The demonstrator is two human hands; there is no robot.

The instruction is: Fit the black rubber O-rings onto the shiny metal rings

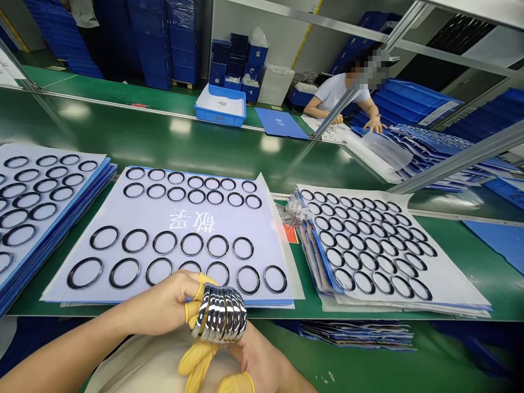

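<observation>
A bundle of several shiny chrome rings (220, 315) is held between my two hands at the front edge of the middle sheet. My left hand (180, 300), with yellow covers on its fingertips, grips the left end of the bundle. My right hand (249, 360) is beneath the rings, which sit around or against its fingers; its covered fingertips point down and left, and its hold is partly hidden. Beyond them, a white sheet (143, 218) carries rows of black-edged rings, two rows at the back and two at the front.
Stacked sheets with rings stand at the left (69, 218) and right (446, 273). Crumpled plastic (295, 210) lies between stacks. Across the green conveyor (196, 147) are a blue tray (221, 115), a metal frame post and a person (344, 93) handling sheets.
</observation>
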